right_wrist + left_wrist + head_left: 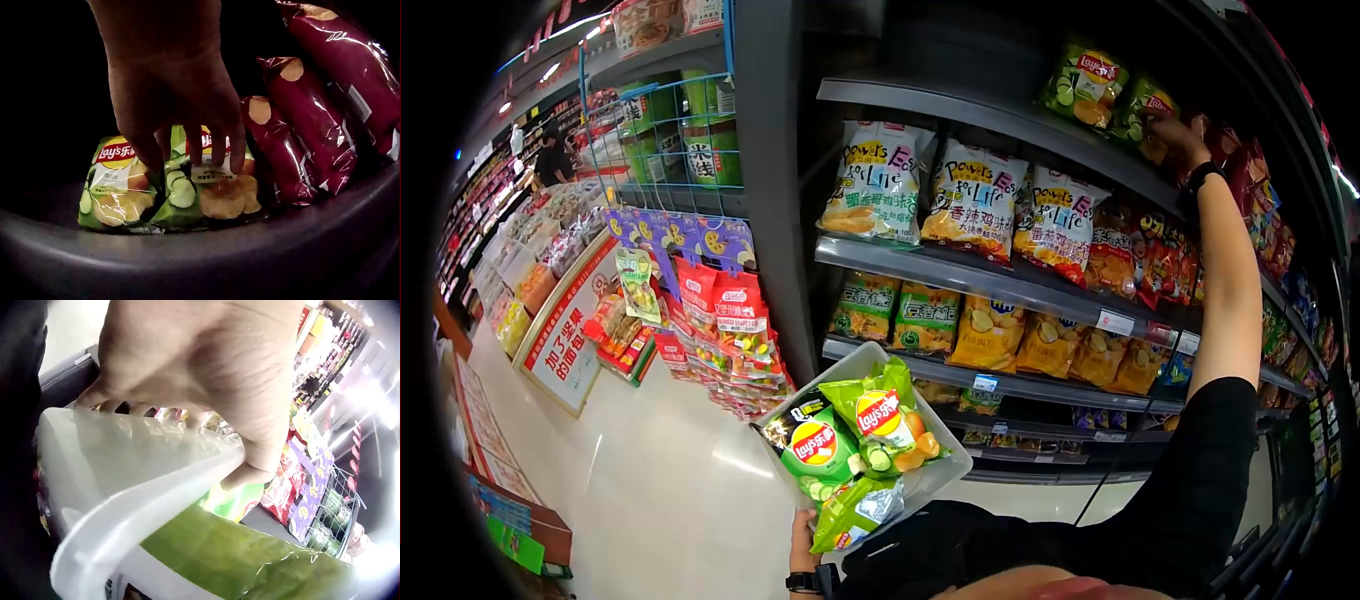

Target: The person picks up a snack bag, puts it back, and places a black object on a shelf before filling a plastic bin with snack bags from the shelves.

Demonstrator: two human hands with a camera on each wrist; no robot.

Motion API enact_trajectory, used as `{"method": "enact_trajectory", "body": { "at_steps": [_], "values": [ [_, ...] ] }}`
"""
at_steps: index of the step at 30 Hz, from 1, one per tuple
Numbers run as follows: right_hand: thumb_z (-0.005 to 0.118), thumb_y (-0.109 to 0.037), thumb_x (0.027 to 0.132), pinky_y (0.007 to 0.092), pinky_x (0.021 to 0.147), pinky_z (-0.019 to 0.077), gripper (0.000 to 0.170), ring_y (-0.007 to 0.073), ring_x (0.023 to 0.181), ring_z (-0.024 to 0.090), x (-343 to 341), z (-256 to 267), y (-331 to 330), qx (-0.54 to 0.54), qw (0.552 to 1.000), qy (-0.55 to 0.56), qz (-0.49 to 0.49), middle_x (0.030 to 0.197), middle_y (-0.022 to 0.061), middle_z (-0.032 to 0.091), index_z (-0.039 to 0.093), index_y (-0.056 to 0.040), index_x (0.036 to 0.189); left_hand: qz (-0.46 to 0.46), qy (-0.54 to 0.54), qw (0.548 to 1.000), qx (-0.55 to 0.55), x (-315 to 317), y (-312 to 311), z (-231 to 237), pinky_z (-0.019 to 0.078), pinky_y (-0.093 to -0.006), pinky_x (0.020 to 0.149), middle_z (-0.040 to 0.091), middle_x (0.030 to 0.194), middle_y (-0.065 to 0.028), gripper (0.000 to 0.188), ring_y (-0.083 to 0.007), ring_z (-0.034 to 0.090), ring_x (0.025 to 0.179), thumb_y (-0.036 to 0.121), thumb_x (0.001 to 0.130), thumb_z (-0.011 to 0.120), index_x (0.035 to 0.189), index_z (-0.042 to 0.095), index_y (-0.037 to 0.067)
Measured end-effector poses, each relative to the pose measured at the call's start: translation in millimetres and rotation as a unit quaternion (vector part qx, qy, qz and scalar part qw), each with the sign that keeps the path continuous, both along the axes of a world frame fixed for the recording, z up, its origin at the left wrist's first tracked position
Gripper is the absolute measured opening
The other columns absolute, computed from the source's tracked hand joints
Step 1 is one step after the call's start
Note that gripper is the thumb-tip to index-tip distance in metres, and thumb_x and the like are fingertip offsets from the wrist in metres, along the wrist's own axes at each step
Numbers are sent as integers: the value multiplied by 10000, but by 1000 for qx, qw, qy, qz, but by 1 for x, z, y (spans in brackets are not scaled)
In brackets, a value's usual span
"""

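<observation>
My left hand (200, 356) grips the wall of a translucent plastic bin (150, 450), with the thumb on the inner side and the fingers outside. In the head view the bin (952, 452) is tilted and holds several green Lay's chip bags (887, 415). My right hand (1178, 138) reaches up to a high shelf. In the right wrist view its fingers hang down, fairly straight, over the front of a green Lay's chip bag (222, 199). Another Lay's chip bag (119, 190) stands beside it on the left. Dark red chip bags (312, 125) lean close on the right.
Snack shelves (1000, 270) with white and yellow bags run below my right arm. A dark shelf lip (187, 250) curves in front of the Lay's bags. Red snack packets (725, 320) hang to the left, near a standing sign (570, 320) and pale floor (660, 470).
</observation>
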State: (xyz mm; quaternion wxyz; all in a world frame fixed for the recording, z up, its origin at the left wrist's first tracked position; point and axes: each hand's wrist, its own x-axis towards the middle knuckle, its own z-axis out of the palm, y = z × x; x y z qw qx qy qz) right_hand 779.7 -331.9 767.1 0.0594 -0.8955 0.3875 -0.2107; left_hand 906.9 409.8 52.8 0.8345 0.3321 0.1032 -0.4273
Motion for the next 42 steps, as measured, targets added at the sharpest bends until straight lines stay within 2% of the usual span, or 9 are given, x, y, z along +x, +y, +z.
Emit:
{"method": "enact_trajectory", "body": {
  "at_steps": [2, 6, 12, 15, 17, 19, 32, 37, 42],
  "values": [
    [524, -83, 824, 301, 811, 476, 511, 208, 945, 604, -2, -2, -1, -44, 997, -8, 59, 1065, 122, 659, 563, -89, 1333, 7, 40, 999, -12, 1, -6, 15, 430, -390, 1025, 538, 1291, -124, 625, -294, 526, 1181, 199, 788, 560, 1373, 418, 29],
    [614, -6, 735, 380, 993, 444, 641, 354, 1230, 495, 11, 7, -46, -163, 970, 168, 65, 1392, 208, 467, 547, -147, 1356, 39, 19, 999, 1, 1, -28, 30, 464, -399, 986, 544, 1254, -133, 599, -299, 553, 1131, 206, 786, 557, 1340, 432, 13],
    [678, -31, 699, 484, 1081, 374, 697, 410, 1317, 388, 19, -4, 11, -362, 888, 285, 9, 1431, 166, 418, 561, -303, 1330, 52, -33, 998, 34, -7, -56, 55, 456, -390, 994, 602, 1226, -214, 619, -326, 597, 1099, 309, 802, 484, 1277, 507, -88],
    [709, -94, 690, 457, 1012, 439, 573, 385, 1284, 443, 22, -5, 15, -422, 840, 340, 27, 1386, 114, 474, 621, -239, 1237, 58, -37, 997, 43, -13, -59, 61, 460, -384, 986, 611, 1206, -212, 613, -318, 602, 1086, 323, 803, 487, 1255, 525, -88],
    [717, -97, 682, 441, 969, 466, 492, 375, 1198, 520, 27, 5, -66, -313, 910, 272, 23, 1276, 136, 552, 647, -180, 1162, 60, -33, 996, 58, -17, -57, 56, 462, -379, 982, 618, 1192, -209, 614, -315, 606, 1074, 337, 799, 490, 1240, 537, -88],
    [713, -98, 683, 407, 888, 501, 386, 347, 1042, 621, 29, 2, -47, -411, 843, 342, 63, 1092, 153, 648, 671, -98, 1067, 76, -22, 996, 37, -17, -57, 25, 463, -379, 979, 621, 1183, -210, 617, -317, 611, 1060, 342, 795, 490, 1234, 540, -89],
    [548, 109, 737, 388, 960, 474, 537, 376, 1169, 554, -42, 11, 135, -478, 863, -16, 164, 1313, 172, 564, 555, -43, 1253, 72, -12, 997, 29, -14, -41, 22, 483, -420, 955, 594, 1194, -225, 638, -351, 609, 1038, 318, 761, 524, 1250, 488, -92],
    [600, 77, 781, 396, 938, 484, 442, 359, 1159, 582, -105, -18, 218, -609, 782, -74, 108, 1257, 183, 597, 576, -29, 1209, 44, -51, 997, 21, -14, -11, 20, 471, -363, 951, 564, 1243, -108, 582, -261, 568, 1100, 201, 820, 572, 1360, 445, 27],
    [681, -72, 848, 371, 880, 503, 332, 302, 1071, 600, -139, -79, 262, -504, 825, -237, 95, 1258, 246, 543, 550, 39, 1132, -61, -24, 997, 41, -16, 2, 111, 512, -389, 948, 542, 1271, -121, 529, -254, 566, 1143, 352, 994, 473, 1422, 372, 59]
  ]
}}
